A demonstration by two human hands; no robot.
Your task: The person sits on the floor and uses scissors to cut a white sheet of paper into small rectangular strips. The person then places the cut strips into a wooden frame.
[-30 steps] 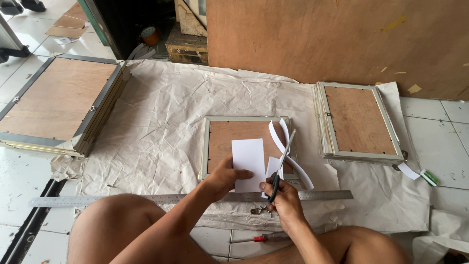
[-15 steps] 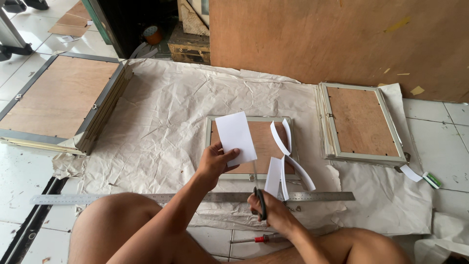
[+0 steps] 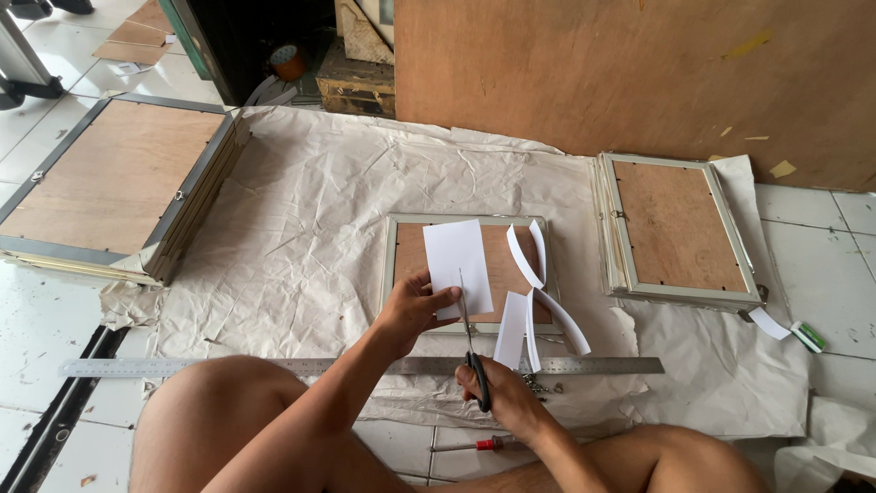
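A crumpled sheet of brown paper [image 3: 301, 228] covers the tiled floor across the middle of the view, with a plywood board [image 3: 639, 73] standing behind it at twelve o'clock. At ten o'clock lies a stack of large frames [image 3: 119, 183] face down, their wooden backs up; at three o'clock a smaller stack of silver frames [image 3: 675, 228] lies the same way. In the centre a single small silver frame [image 3: 401, 265] lies face down. A long steel ruler [image 3: 228, 367] runs across at six o'clock, just below that frame, and a red-handled screwdriver [image 3: 474, 445] lies beneath it, between the person's knees.

The left hand [image 3: 411, 310] is closed in a pinch on the lower left edge of a white paper card [image 3: 456, 265], holding it over the small frame. The right hand [image 3: 506, 397] at five o'clock is curled through the black handles of the scissors [image 3: 470, 347], whose blades point up into the card's lower edge. Cut white paper strips [image 3: 534, 301] curl just beside the card at its three o'clock
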